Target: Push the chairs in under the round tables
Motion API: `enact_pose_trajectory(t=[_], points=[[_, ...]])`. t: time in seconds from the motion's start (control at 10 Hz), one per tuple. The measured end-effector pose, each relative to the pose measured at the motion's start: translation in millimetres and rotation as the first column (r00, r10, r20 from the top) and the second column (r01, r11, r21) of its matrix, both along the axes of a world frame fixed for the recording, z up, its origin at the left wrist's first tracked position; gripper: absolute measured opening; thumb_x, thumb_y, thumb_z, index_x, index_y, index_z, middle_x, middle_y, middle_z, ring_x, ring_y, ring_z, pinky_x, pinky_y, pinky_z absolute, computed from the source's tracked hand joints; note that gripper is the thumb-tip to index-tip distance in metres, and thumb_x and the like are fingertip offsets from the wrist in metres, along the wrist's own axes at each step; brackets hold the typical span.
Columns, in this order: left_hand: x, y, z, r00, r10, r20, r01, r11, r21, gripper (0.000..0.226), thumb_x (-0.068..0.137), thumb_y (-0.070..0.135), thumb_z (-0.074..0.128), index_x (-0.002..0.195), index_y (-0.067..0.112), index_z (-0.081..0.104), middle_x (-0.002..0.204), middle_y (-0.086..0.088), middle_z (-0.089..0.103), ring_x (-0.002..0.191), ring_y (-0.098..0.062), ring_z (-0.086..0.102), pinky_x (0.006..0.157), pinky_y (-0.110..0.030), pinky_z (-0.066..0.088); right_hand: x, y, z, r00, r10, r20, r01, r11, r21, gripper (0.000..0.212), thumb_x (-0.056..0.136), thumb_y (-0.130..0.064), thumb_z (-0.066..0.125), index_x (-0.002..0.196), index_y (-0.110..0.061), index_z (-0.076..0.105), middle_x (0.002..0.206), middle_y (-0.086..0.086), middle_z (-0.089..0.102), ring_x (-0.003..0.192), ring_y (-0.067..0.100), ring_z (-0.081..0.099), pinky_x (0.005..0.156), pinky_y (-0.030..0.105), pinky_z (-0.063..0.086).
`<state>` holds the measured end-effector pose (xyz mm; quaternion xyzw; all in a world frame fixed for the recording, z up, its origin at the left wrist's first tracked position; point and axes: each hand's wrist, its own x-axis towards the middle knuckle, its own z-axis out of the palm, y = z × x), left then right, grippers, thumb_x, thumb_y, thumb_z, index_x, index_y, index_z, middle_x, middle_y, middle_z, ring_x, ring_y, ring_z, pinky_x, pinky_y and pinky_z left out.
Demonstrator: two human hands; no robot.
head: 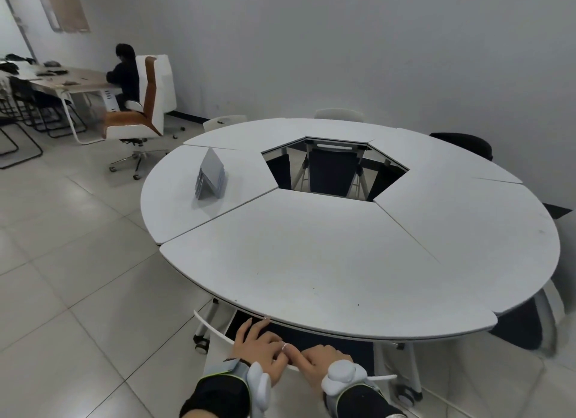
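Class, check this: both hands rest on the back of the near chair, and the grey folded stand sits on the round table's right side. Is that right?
No: the head view shows the grey folded stand on the left of the round table, not the right. Left hand and right hand do rest on the back of the near chair.

We note near chair (311,336): white frame, dark back, tucked under white segmented round tabletop (311,262) | other chairs (464,143) pushed in around rim.

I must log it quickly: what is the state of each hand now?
Left hand: open, fingers flat on the chair back.
Right hand: on the chair back too; grip cannot be told.
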<state>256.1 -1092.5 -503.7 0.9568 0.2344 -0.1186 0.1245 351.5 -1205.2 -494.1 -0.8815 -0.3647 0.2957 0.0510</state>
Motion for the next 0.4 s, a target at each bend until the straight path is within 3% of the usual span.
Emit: enact_pose_trajectory(t=[0.1,0.2,0.3,0.4], points=[[-4,-4,10,0.997,0.062,-0.051,-0.065,0.996,-0.066,0.047,0.098,0.041,0.025,0.121,0.026,0.062,0.137,0.008,0.053,0.144,-0.011,0.021,0.119,-0.031,0.005,2,-1,3,0.998,-0.024,-0.062,0.028,0.997,0.071,0.068,0.090,-0.074,0.026,0.052,-0.018,0.036,0.058,-0.004,0.038,0.059,0.015,0.041,0.051,0.026,0.026],[-14,-6,32,0.995,0.077,-0.066,-0.086,0.985,-0.149,0.043,0.098,0.040,0.028,0.115,0.022,0.063,0.126,-0.003,0.063,0.129,-0.020,0.046,0.107,-0.030,0.030,-6,-1,22,0.996,-0.016,-0.085,0.030,0.987,0.157,0.066,0.090,-0.072,0.030,0.052,-0.018,0.036,0.056,-0.004,0.038,0.056,0.015,0.038,0.052,0.028,0.025],[-27,-4,67,0.979,0.200,0.046,-0.177,0.938,-0.298,0.038,0.096,0.038,0.035,0.108,0.019,0.065,0.114,-0.005,0.069,0.108,-0.024,0.062,0.083,-0.026,0.043,-23,3,58,0.989,-0.034,-0.145,0.075,0.955,0.286,0.064,0.090,-0.071,0.033,0.052,-0.022,0.050,0.063,-0.006,0.057,0.070,0.019,0.055,0.059,0.023,0.038],[-39,-3,111,0.955,0.268,0.127,-0.221,0.929,-0.298,0.039,0.097,0.037,0.034,0.094,0.016,0.066,0.105,-0.004,0.072,0.099,-0.021,0.064,0.077,-0.024,0.043,-37,9,89,0.952,-0.163,-0.260,0.262,0.873,0.412,0.071,0.078,-0.081,0.039,0.052,-0.021,0.064,0.071,0.000,0.075,0.075,0.019,0.071,0.080,0.028,0.055]])
